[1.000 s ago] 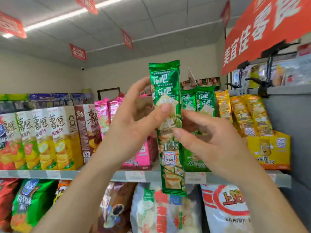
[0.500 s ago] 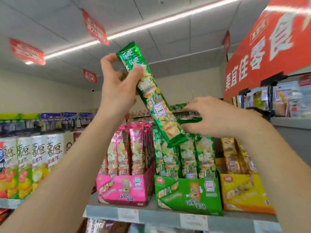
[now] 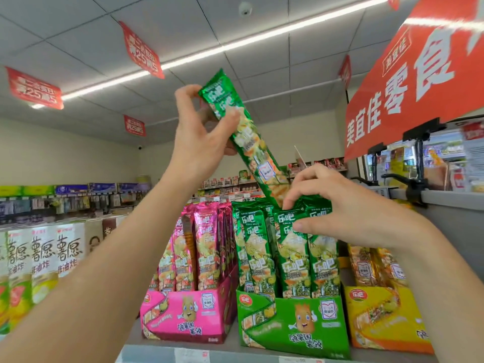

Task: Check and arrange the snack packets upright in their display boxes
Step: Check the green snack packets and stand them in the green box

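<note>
Left hand (image 3: 199, 137) is raised high, thumb and fingers pinching a green packet (image 3: 251, 142); right hand (image 3: 340, 205), lower and further right, pinches standing packets (image 3: 293, 252)

Convenience shop, stocked snack shelves (image 3: 262, 356), hanging red promo signs (image 3: 141, 49)

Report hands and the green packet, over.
Left hand grips loose green packet by its top, tilted, lower end at the row in green box. Right hand pinches tops of boxed green packets. No obstruction visible.
</note>
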Demonstrator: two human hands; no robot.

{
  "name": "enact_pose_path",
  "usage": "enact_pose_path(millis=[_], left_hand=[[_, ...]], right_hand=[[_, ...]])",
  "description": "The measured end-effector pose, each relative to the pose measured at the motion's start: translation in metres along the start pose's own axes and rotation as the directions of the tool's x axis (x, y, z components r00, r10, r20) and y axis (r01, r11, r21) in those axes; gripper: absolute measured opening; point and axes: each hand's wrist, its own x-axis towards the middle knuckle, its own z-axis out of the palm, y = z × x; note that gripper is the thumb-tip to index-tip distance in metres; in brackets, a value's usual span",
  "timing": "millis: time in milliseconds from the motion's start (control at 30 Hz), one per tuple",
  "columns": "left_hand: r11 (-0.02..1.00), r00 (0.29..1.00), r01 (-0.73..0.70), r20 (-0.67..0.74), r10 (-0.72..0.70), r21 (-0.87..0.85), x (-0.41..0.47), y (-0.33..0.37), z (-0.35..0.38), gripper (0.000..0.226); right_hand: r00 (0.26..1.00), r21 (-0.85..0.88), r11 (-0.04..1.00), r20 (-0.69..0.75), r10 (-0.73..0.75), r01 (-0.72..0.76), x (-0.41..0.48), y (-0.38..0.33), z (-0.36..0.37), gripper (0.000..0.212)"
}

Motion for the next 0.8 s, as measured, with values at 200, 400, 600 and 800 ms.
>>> enact_pose_path(millis=[200,400,600,800], left_hand=[[0.984,0.987,-0.059,0.157,0.033,0.169,-0.001,0.0,-0.002,0.042],[0.986,0.969,-0.032,0.245,-0.01,0.166,-0.005,-0.006,0.001,0.047],[0.978,0.889,0.175,0.408,-0.208,0.118,-0.017,-0.014,0.03,0.03],[0.936,0.75,0.139,0.583,-0.312,0.322,-0.028,-0.027,0.037,0.013]], right_hand=[[0.998,-0.01,0.999,0.056,0.032,-0.032,0.001,0.001,-0.001,0.029],[0.988,-0.218,0.968,0.064,0.139,-0.122,0.001,0.0,-0.007,0.048],[0.995,-0.185,0.978,0.023,0.098,-0.092,-0.001,0.006,-0.008,0.056],[0.993,-0.067,0.994,-0.086,0.083,-0.089,0.0,0.013,0.0,0.054]])
